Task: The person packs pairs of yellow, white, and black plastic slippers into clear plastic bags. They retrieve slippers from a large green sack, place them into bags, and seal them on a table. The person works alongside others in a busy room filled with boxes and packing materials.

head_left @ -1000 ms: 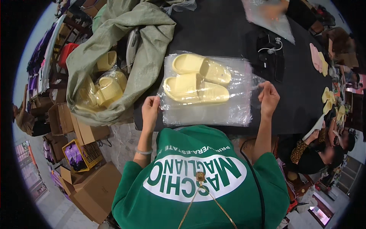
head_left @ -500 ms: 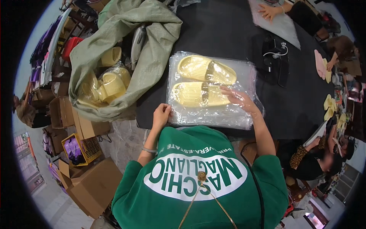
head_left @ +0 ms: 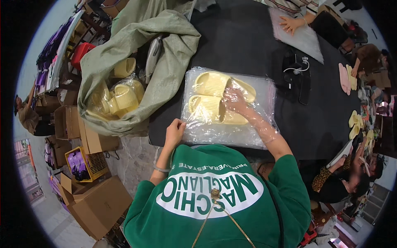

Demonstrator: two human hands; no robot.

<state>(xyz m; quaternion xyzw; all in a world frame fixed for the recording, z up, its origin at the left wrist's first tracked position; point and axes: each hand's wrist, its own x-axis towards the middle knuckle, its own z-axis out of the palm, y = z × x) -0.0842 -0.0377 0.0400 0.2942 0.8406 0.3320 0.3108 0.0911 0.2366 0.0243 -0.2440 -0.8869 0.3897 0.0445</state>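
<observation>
A pair of pale yellow slippers (head_left: pixel 205 108) with ribbed straps lies side by side inside a clear plastic bag (head_left: pixel 258 87), on top of a flat stack of similar bags on the black table. My right hand (head_left: pixel 235 100) reaches inside the bag, its forearm under the film. Its fingers stretch over the slippers' footbeds just beside the straps, partly blurred by glare from the plastic. At the bag's lower left corner, my left hand (head_left: pixel 175 130) is closed, fingertips pinched on the bag's edge.
A greenish woven sack (head_left: pixel 178 53) stands open at the left, with more yellow slippers (head_left: pixel 126 97) inside. Black equipment with a white cable (head_left: pixel 298 68) sits to the right. Across the table, another person's hand (head_left: pixel 291 25) rests on flat clear bags. Cardboard boxes (head_left: pixel 99 206) fill the left floor.
My right hand has moved left and deeper into the bag, from the slippers' right ends to beside the straps. My left hand stays at the bag's corner. The view has shifted slightly.
</observation>
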